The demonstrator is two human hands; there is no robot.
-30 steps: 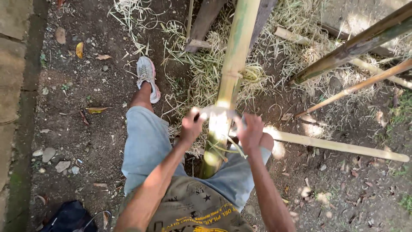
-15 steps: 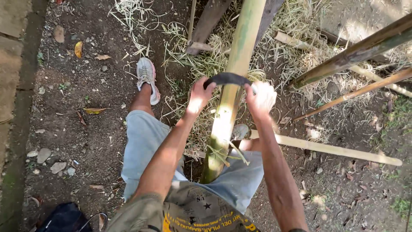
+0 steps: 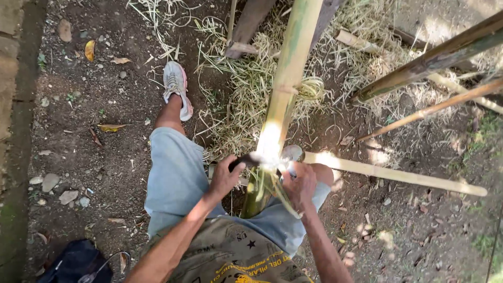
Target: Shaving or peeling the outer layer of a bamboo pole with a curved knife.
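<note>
Both hands have come down the pole since half a second ago, drawing the dark blade [image 3: 250, 159] toward the person's lap. Left hand [image 3: 224, 179] is closed on the blade's dark handle at nine o'clock of the bamboo pole [image 3: 285, 89]; right hand [image 3: 299, 183] is closed on its far end at three o'clock. Pole runs from the lap toward twelve o'clock, over pale shavings [image 3: 246, 94]. A white shoe [image 3: 176, 86] sits at eleven o'clock.
</note>
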